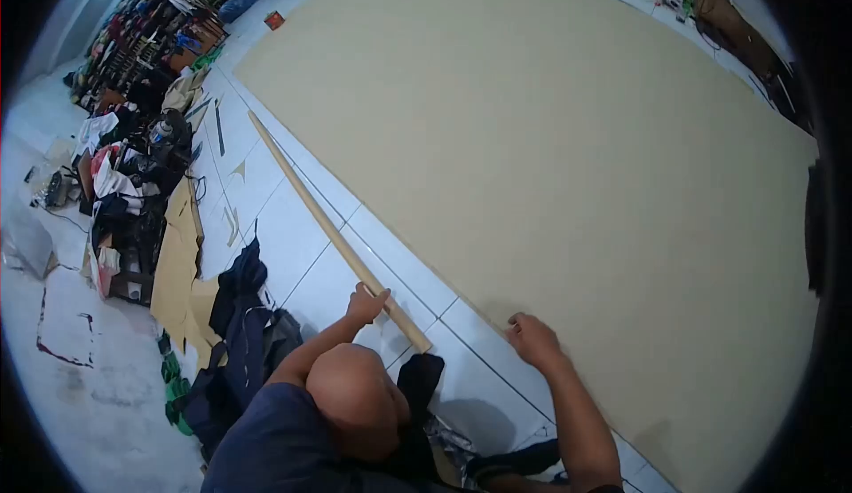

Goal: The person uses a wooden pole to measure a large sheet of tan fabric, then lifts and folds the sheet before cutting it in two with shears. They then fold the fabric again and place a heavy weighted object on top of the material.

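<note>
A long tan cardboard tube lies slantwise on the tiled floor, its near end by my dark-shod foot. My left hand is closed around it near that end, in front of my raised knee. To the right spreads a very large flat beige sheet. My right hand is over the sheet's near left edge, fingers loosely curled and the thumb apart from them, with nothing visible between them.
Dark cloth and brown pattern paper lie left of me. A dark ruler and paper offcuts are on the tiles. Heaped clothes and bags line the left side. A brown roll stands at the far right.
</note>
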Demonstrator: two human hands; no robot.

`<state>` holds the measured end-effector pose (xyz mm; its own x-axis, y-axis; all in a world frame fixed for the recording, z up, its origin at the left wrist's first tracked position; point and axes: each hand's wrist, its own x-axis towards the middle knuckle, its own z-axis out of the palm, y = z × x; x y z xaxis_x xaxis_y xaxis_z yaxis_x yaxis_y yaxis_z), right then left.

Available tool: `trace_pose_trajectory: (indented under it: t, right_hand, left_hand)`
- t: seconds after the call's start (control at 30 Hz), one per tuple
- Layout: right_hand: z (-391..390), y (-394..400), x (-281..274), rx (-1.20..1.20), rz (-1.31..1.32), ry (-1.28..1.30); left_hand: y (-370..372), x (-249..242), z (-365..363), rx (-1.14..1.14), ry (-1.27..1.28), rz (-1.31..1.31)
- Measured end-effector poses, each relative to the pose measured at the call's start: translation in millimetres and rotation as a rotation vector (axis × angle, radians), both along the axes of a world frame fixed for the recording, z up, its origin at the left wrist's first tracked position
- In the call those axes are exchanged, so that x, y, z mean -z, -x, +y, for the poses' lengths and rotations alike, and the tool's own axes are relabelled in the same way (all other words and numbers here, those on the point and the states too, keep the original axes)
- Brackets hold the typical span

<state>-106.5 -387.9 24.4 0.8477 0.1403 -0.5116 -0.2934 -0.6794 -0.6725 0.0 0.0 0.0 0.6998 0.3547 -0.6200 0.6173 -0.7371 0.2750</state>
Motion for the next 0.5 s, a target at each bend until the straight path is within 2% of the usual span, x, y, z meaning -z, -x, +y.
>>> trace_pose_trajectory:
  t: [0.07,0.13,0.2,0.27,0.33,0.43,0.47,0.5]
  right_hand:
    - [10,-3,9,-0.053,-0.049,0.010]
    - [64,5,33,-0.065,-0.050,-0.110]
    - [71,8,48,-0.083,-0.157,-0.108]
    - [95,12,48,-0.087,-0.220,-0.112]
    - [114,16,25,-0.073,-0.380,0.002]
    - [132,2,6,-0.001,-0.623,0.128]
    - [135,-7,-1,0.005,-0.702,0.183]
    - [135,-18,-10,-0.006,-0.529,0.180]
  left_hand:
    - [-13,-7,-25,-0.236,0.011,-0.117]
    - [-18,26,23,-0.253,-0.064,-0.237]
    - [-28,69,11,-0.219,-0.090,-0.367]
    - [-28,57,-9,-0.246,-0.006,-0.542]
    - [-26,53,-24,-0.226,0.039,-0.716]
    - [-24,37,-62,-0.236,0.244,-0.857]
    - [-29,35,-71,-0.268,0.390,-0.858]
    - [-35,34,-79,-0.301,0.534,-0.857]
